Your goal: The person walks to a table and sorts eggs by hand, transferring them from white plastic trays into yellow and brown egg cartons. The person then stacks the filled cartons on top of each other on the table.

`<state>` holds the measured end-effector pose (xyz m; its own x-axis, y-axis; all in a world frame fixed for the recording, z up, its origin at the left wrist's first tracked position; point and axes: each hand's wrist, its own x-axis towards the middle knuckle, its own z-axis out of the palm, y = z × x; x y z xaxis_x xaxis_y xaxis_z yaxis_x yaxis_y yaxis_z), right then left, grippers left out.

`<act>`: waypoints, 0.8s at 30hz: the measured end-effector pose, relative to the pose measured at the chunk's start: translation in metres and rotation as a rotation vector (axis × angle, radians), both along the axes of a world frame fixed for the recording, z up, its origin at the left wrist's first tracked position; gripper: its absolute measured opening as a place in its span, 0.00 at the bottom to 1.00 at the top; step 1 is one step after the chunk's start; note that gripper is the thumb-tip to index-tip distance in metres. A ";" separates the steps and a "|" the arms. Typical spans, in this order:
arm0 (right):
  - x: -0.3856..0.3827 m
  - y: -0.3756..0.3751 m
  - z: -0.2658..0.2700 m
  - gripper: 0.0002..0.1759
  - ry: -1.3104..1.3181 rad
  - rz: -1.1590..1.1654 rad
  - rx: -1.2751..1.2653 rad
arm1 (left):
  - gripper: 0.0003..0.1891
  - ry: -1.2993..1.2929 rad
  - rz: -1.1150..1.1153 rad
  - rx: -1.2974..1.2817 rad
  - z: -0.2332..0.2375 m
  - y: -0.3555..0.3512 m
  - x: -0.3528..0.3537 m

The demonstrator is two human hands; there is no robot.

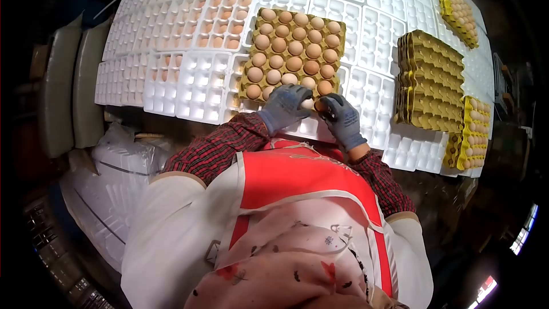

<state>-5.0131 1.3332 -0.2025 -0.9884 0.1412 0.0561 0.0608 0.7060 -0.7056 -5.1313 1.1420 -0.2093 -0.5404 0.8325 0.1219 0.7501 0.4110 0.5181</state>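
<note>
My left hand (286,105), in a grey-blue work glove, is closed around a pale egg (307,103) at the front edge of a yellow-brown egg tray (342,37). Just to its right, my right hand (342,117), gloved alike, has its fingers curled round what looks like a brown egg (320,105), mostly hidden by the dark fingertips. Rows of light and brown eggs (294,48) fill the visible cups of the tray. My hands cover part of its front row.
White plastic egg trays (203,83) spread across the table, several at the left holding eggs (229,14). A stack of egg trays (432,80) stands at the right. Filled yellow trays sit at the far right (474,131) and back right (457,14). Plastic-wrapped goods (123,157) lie at the lower left.
</note>
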 end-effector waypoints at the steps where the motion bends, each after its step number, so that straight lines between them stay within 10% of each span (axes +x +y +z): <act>1: 0.001 0.007 -0.002 0.26 -0.020 -0.042 -0.166 | 0.26 -0.184 0.056 0.116 0.006 -0.004 -0.005; 3: -0.003 0.017 -0.002 0.19 0.025 -0.298 -0.786 | 0.18 -0.509 0.204 0.391 0.016 -0.003 -0.019; 5: -0.015 0.030 0.004 0.18 -0.005 -0.313 -1.042 | 0.14 -0.300 0.051 0.127 0.018 0.011 -0.031; 7: -0.038 0.027 0.002 0.23 0.090 0.075 -0.036 | 0.12 0.144 0.032 -0.232 0.009 0.041 -0.017; 11: -0.055 0.005 -0.008 0.15 -0.152 0.061 0.517 | 0.10 0.362 -0.005 -0.473 -0.008 0.055 -0.024; 15: -0.058 0.014 0.000 0.18 -0.139 0.141 0.505 | 0.18 -0.194 -0.022 0.116 0.018 0.015 -0.059; 16: -0.057 0.014 0.001 0.21 -0.146 0.170 0.519 | 0.24 -0.726 0.090 0.288 0.010 0.007 -0.066; 19: -0.050 0.042 -0.013 0.24 0.038 0.064 -0.153 | 0.24 -1.347 0.194 0.543 0.044 -0.007 -0.081; 20: -0.048 0.046 -0.013 0.24 -0.163 -0.131 -0.743 | 0.20 -1.322 0.130 0.422 0.029 -0.004 -0.091; 24: -0.046 0.069 0.019 0.26 -0.033 -0.244 -1.304 | 0.19 0.234 0.069 -0.257 0.026 0.050 -0.067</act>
